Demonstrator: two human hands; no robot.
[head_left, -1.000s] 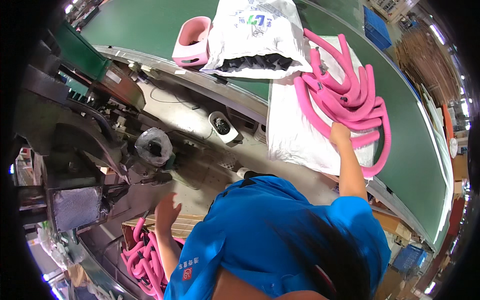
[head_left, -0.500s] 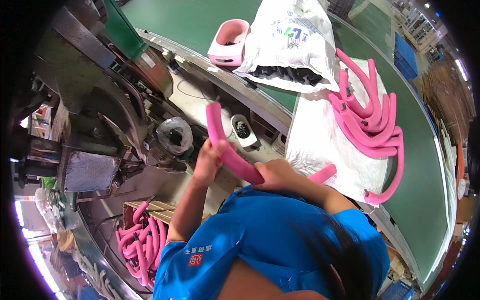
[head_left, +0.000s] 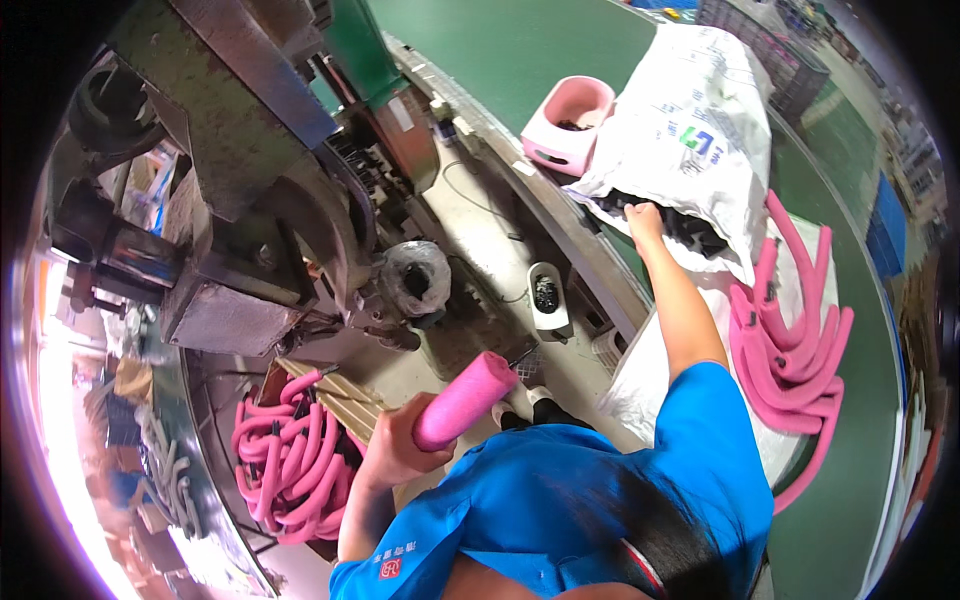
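Green tabletop runs along the top and right, with a big white sack lying on it. The right arm stretches out, almost straight, to the sack's open mouth. The right hand is at the black bits there, but I can't tell if it has grabbed any. The left arm is bent, near the body. The left hand wraps tight around a pink tube, which tips up to the right. More pink tubes lie piled at the lower left.
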